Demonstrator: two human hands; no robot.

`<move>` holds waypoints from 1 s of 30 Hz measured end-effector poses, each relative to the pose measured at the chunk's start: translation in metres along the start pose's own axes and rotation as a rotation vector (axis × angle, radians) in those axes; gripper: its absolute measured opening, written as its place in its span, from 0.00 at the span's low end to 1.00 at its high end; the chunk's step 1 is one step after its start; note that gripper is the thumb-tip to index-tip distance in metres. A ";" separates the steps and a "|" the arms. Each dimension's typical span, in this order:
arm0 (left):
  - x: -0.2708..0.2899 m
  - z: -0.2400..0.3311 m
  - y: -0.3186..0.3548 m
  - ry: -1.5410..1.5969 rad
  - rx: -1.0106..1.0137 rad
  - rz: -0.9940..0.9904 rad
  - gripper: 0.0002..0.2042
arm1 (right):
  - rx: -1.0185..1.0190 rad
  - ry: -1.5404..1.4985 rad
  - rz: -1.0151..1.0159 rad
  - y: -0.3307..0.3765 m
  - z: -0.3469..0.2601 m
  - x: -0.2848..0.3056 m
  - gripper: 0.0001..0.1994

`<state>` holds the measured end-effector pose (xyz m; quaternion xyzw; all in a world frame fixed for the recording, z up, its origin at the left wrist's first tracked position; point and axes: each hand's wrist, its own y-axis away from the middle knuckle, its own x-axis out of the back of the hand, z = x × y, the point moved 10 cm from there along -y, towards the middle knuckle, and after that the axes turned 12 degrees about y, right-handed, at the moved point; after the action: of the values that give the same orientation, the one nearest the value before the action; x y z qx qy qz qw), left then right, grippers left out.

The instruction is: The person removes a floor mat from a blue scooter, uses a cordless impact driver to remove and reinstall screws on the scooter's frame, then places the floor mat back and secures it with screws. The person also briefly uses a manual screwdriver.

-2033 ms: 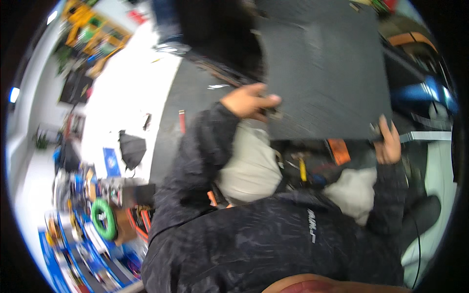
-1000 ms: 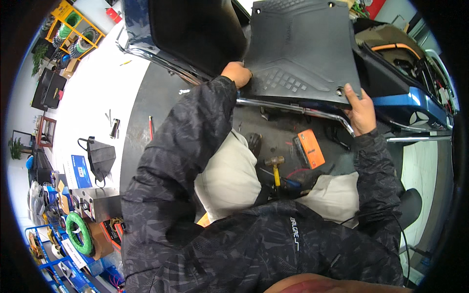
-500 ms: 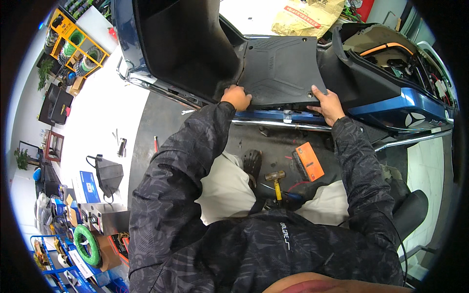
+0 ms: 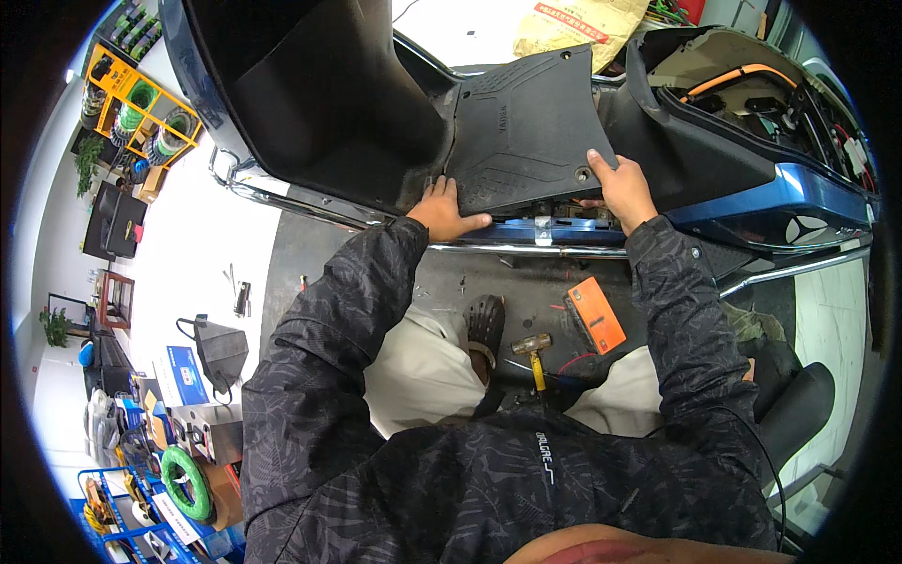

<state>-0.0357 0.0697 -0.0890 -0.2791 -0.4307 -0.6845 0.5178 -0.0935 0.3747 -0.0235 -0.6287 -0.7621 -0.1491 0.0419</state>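
A black plastic scooter floorboard panel [image 4: 531, 122] lies between the front leg shield [image 4: 329, 94] and the seat-side bodywork of a blue scooter. My left hand [image 4: 443, 212] rests flat on its near left corner, fingers stretched and thumb out to the right. My right hand [image 4: 622, 191] grips the near right corner, thumb on top beside a screw hole and fingers underneath. Below the panel's near edge a gap shows parts of the frame and a metal bracket [image 4: 543, 230]. The fingertips under the panel are mostly hidden.
A chrome side rail [image 4: 517, 251] runs along the scooter's near side. On the floor between my legs lie a hammer [image 4: 536, 361] and an orange box [image 4: 597, 315]. The open rear body [image 4: 742, 103] shows an orange cable. A yellow sack [image 4: 578, 33] lies beyond the scooter.
My left hand has gone from curled fingers at the panel's edge to lying flat on its corner. My right hand keeps its grip, and the gap under the near edge looks wider.
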 end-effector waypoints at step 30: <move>0.002 -0.003 0.005 -0.317 -0.125 0.126 0.47 | -0.213 -0.093 0.099 0.014 0.049 -0.007 0.20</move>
<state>-0.0311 0.0653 -0.0873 -0.4416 -0.4452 -0.6235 0.4670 -0.0723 0.3840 -0.0692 -0.6725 -0.7112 -0.1977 -0.0530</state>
